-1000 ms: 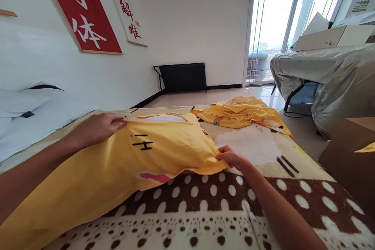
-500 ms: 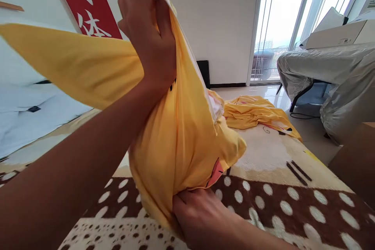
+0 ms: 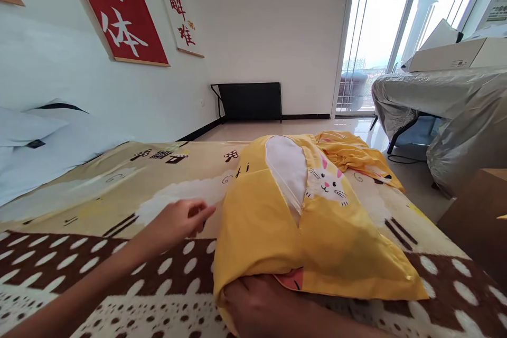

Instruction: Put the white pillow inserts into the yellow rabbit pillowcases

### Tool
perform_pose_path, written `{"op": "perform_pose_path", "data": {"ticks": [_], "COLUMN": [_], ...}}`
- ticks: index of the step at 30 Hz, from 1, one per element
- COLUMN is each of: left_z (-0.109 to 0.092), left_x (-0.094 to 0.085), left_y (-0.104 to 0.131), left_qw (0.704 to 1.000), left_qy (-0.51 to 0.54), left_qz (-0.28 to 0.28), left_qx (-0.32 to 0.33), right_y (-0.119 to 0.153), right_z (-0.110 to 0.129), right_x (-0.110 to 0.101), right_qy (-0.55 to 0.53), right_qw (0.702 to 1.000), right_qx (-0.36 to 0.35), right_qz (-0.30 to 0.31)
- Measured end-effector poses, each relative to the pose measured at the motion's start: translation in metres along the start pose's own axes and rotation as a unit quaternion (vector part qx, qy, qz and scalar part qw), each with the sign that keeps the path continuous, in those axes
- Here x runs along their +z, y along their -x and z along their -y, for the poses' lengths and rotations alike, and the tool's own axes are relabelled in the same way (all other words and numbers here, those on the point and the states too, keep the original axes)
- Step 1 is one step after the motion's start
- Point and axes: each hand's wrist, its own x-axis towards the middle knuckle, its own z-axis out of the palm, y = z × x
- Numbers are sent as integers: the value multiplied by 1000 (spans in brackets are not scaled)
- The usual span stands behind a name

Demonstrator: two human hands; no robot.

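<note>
A yellow pillowcase (image 3: 261,232) with a cat-face print lies on the bed, plump with a white pillow (image 3: 287,169) that shows through its gaping opening. My right hand (image 3: 257,303) is at the near edge, closed on the pillowcase, its fingertips hidden in the fabric. Just left of the pillowcase, my left hand (image 3: 188,217) hovers above the blanket, holding nothing. Its thumb and forefinger are apart, while the other fingers curl loosely.
A patterned blanket (image 3: 158,190) covers the bed. More crumpled yellow fabric (image 3: 352,153) lies at the far right. White pillows (image 3: 51,137) rest along the left wall. A cardboard box (image 3: 475,222) and a plastic-covered table (image 3: 431,87) stand at right.
The raised pillowcase has come down flat on the bed, its opening facing up. My left hand has let go of it and moved down. My right hand stays at the near edge.
</note>
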Motion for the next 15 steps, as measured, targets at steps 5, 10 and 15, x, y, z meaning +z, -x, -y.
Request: {"op": "perform_pose_path", "data": {"ticks": [5,10,15], "left_z": [46,26,43], "left_x": [67,98,81], "left_y": [79,95,91], "left_qw": [855,741,718], "left_qy": [439,625,639], "left_qz": [240,195,204], "left_qx": [-140,-149,-184], "right_y": [-4,1,74], "right_z": [18,23,-32], "right_x": [35,-5,-99], "right_qy": [-94,-112,-78], "right_qw": [984,975,914], "right_qx": [154,85,380], "right_qz": [6,170,-118]}}
